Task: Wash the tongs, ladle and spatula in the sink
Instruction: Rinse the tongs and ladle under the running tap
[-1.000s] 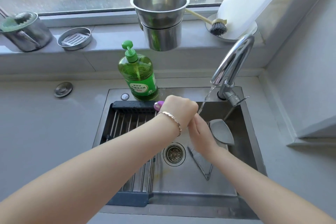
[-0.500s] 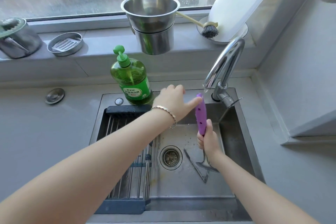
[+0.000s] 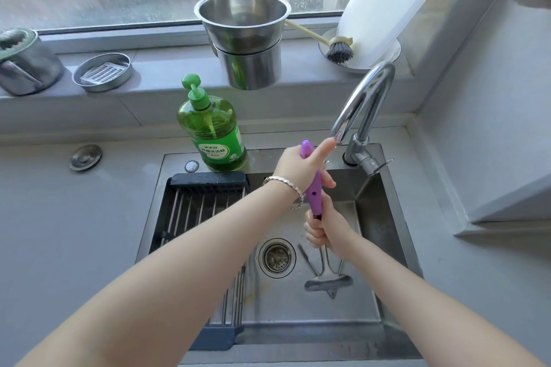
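A spatula (image 3: 314,191) with a purple handle stands almost upright in the steel sink (image 3: 384,217), its grey blade (image 3: 328,281) down near the sink floor. My right hand (image 3: 323,228) grips it at the bottom of the purple handle. My left hand (image 3: 301,168) wraps the upper handle, thumb stretched toward the tap spout (image 3: 362,101). Thin metal tongs (image 3: 307,256) lie on the sink floor beside the drain (image 3: 277,258), partly behind the blade. No ladle is visible.
A green dish-soap bottle (image 3: 213,134) stands on the sink's back rim. A dark roll-up drying rack (image 3: 193,217) covers the sink's left side. On the sill are stacked steel pots (image 3: 246,39), a dish brush (image 3: 338,49), a soap dish (image 3: 103,71) and a white board (image 3: 390,0).
The spatula went from lying with its blade up under the running tap to upright, blade down. My left hand closed around the upper handle. No water stream shows now.
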The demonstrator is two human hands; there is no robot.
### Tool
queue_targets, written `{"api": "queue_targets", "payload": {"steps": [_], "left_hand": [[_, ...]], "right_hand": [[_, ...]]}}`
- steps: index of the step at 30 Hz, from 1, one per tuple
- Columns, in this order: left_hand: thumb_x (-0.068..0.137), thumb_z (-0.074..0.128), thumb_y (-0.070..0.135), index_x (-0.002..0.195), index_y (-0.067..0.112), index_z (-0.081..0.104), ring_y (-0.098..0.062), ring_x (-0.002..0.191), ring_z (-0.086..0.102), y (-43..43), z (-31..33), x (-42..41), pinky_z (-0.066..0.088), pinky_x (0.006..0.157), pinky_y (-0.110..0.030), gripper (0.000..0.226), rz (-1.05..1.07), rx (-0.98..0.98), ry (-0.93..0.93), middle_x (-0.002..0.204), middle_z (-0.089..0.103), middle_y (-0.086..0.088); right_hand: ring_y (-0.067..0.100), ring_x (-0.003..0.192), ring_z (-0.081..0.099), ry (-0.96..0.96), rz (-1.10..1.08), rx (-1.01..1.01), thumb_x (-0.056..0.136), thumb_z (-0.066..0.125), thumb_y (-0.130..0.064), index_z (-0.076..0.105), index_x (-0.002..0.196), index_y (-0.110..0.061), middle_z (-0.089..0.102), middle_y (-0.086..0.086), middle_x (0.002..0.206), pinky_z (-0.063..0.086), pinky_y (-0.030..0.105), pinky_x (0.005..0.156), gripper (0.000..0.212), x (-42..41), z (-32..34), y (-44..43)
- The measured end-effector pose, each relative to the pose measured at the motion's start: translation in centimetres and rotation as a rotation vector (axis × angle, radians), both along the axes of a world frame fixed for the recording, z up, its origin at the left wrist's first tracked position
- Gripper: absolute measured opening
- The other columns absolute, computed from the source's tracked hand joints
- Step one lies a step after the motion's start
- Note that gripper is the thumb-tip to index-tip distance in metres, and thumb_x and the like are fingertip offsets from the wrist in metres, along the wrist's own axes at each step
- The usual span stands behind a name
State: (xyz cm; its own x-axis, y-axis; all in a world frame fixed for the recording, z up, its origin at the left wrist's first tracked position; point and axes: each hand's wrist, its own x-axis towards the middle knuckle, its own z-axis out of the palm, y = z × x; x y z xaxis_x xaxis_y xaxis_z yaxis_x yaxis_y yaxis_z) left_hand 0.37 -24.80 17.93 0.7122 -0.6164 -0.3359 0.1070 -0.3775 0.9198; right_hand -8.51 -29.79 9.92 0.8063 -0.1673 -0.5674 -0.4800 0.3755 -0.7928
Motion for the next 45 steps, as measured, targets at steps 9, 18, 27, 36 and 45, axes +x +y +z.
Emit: {"api": "queue_targets", "payload": {"steps": [9, 18, 27, 36, 45], "left_hand": [[0.085, 0.057, 0.048, 0.096, 0.011, 0.066, -0.022, 0.09, 0.054, 2.1, -1.1, 1.2, 0.043, 0.079, -0.032, 0.04, -0.257, 0.482, -1.003, 0.107, 0.057, -0.002], [0.079, 0.045, 0.071, 0.095, 0.018, 0.06, -0.022, 0.091, 0.064, 2.4, -0.7, 1.2, 0.045, 0.069, -0.03, 0.057, -0.966, 1.035, -1.0, 0.097, 0.065, 0.0], [0.083, 0.052, 0.058, 0.084, 0.02, 0.052, -0.02, 0.079, 0.062, 8.1, -3.5, 2.1, 0.049, 0.073, -0.028, 0.038, -0.746, 1.14, -0.707, 0.084, 0.061, 0.002], [0.09, 0.042, 0.055, 0.092, 0.016, 0.056, -0.019, 0.067, 0.059, 10.3, -8.7, -0.8, 0.051, 0.071, -0.026, 0.042, -0.413, 1.039, -0.288, 0.073, 0.058, 0.002], [0.097, 0.03, 0.045, 0.121, 0.01, 0.05, -0.026, 0.113, 0.058, 7.6, -19.5, -8.1, 0.044, 0.093, -0.031, 0.046, -0.174, 0.979, 0.058, 0.123, 0.061, -0.01]], "right_hand": [[0.009, 0.031, 0.026, 0.167, 0.083, -0.367, 0.099, 0.023, -0.045, 0.026, 0.047, -0.018, 0.027, -0.007, 0.03, 0.023, 0.02, 0.038, 0.058, 0.6, -0.8, -1.6], [0.015, 0.071, 0.06, 0.112, 0.103, -0.696, 0.095, 0.046, -0.028, 0.069, 0.079, -0.009, 0.067, 0.005, 0.074, 0.048, 0.027, 0.076, 0.033, 0.8, -0.1, -4.5], [0.03, 0.092, 0.048, 0.311, -0.588, -0.616, 0.087, 0.043, -0.011, 0.049, 0.111, -0.011, 0.057, 0.013, 0.108, 0.036, 0.034, 0.08, 0.024, 1.7, -0.4, -9.9], [0.028, 0.126, 0.041, 0.318, -0.36, -0.674, 0.083, 0.053, -0.015, 0.008, 0.15, -0.02, 0.034, 0.004, 0.148, 0.035, 0.03, 0.093, 0.081, 2.0, 0.7, -10.2], [0.023, 0.131, 0.041, 0.44, 0.002, -0.702, 0.09, 0.049, -0.013, 0.029, 0.145, -0.01, 0.037, 0.006, 0.148, 0.033, 0.025, 0.098, 0.059, -4.2, -6.2, -4.6]]}}
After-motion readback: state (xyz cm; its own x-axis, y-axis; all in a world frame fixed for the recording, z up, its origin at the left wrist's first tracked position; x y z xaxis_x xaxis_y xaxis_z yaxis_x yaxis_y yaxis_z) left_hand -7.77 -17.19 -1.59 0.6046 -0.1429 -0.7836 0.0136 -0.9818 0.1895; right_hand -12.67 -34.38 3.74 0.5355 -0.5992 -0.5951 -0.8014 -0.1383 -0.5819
